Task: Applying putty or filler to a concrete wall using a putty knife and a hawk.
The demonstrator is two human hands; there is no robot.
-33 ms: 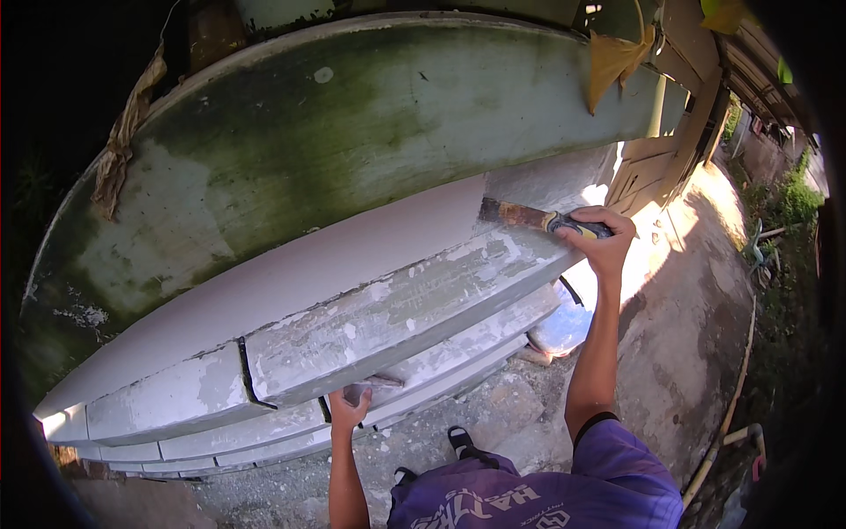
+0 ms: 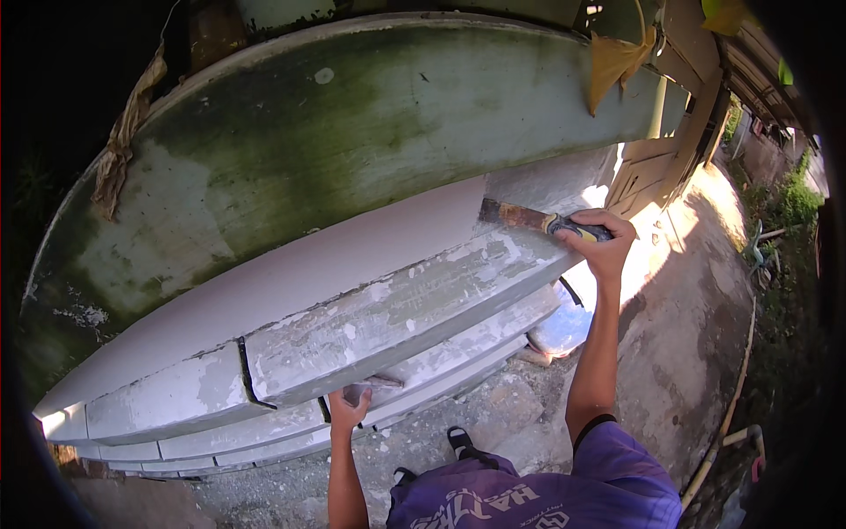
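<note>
Scraper [image 2: 520, 215] is sitting at upper ledge's [image 2: 397, 309] back edge, right hand [image 2: 608, 242] gripping its handle [image 2: 560, 224]; left hand [image 2: 350, 409] is holding flat tool [image 2: 386, 382] below front edge.

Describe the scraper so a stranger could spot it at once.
Start at the big green-stained curved panel, then drop to the pale strip below. Near that strip's right end, the right hand holds the scraper, its rusty brown blade standing out against white and grey.
</note>
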